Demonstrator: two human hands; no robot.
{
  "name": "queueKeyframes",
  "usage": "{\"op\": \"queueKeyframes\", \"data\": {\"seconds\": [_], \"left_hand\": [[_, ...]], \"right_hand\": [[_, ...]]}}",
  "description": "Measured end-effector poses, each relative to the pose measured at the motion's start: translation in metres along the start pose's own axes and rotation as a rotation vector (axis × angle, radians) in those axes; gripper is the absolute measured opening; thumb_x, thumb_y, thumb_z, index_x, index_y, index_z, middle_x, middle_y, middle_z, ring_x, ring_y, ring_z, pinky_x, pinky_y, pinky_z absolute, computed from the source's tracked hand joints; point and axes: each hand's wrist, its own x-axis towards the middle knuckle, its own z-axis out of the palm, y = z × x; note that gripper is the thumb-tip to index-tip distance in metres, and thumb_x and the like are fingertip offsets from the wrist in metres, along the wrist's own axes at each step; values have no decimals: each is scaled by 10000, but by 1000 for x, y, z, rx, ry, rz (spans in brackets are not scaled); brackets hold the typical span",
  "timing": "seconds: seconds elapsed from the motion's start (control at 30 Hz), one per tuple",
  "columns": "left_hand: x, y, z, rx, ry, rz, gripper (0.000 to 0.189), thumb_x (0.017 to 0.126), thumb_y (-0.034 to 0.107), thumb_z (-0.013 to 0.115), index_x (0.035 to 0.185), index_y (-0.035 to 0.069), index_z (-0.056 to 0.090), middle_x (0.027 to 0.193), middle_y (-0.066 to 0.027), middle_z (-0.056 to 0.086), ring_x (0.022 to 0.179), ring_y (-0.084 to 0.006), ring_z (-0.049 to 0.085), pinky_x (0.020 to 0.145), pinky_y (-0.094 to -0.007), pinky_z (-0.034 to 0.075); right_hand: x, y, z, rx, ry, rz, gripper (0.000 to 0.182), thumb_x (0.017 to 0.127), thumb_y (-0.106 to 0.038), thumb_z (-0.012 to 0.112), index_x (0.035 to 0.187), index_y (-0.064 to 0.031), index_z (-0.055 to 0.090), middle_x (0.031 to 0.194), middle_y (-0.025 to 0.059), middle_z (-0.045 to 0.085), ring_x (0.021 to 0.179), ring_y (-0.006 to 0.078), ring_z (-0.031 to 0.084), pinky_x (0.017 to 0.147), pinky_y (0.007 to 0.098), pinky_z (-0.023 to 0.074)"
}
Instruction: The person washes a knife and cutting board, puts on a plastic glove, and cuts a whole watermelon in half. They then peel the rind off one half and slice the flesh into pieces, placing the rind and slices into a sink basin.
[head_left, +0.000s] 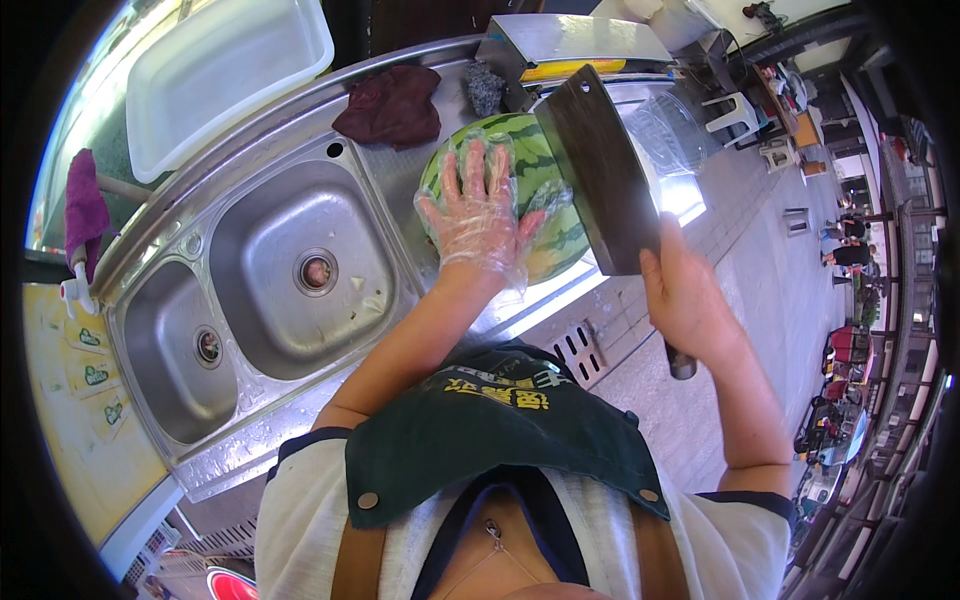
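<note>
A striped green watermelon (529, 142) lies on the steel drainboard to the right of the sink. My left hand (480, 202), in a clear plastic glove, rests spread on top of it, with the thumb out to the right. My bare right hand (682, 300) grips the handle of a broad, dark cleaver (600, 172). The blade is over the melon's right end; whether it touches the rind I cannot tell.
A double-bowl steel sink (300, 217) is at the left. Behind are a dark red cloth (390, 105), a grey scouring pad (486, 86) and a white plastic tub (225, 82). Clear plastic containers (667, 131) stand beyond the blade. People (851, 255) are far off at right.
</note>
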Motion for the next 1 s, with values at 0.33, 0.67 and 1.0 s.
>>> {"op": "queueKeyframes", "data": {"seconds": [0.33, 0.67, 1.0], "left_hand": [[9, 9, -3, 38, -45, 11, 841, 809, 556, 524, 1453, 170, 146, 1511, -115, 94, 1373, -359, 90, 995, -672, 162], [12, 20, -5, 95, -11, -15, 814, 798, 527, 563, 1444, 190, 199, 1501, -105, 154, 1375, -333, 133, 1019, -627, 181], [23, 28, -1, 123, 107, 6, 704, 813, 481, 567, 1394, 175, 315, 1460, -66, 261, 1359, -270, 210, 1037, -619, 170]], "right_hand": [[50, -11, -33, 51, -303, 176, 152, 879, -69, 452, 966, 27, 373, 704, 276, 566, 657, 426, 582, 622, 470, 474], [61, 2, -12, 53, -326, 184, 160, 891, -91, 422, 962, 39, 361, 721, 282, 569, 657, 421, 591, 637, 469, 479], [64, 13, -17, 98, -317, 106, 233, 911, -114, 430, 1082, 18, 343, 684, 207, 568, 475, 289, 578, 432, 385, 472]]}}
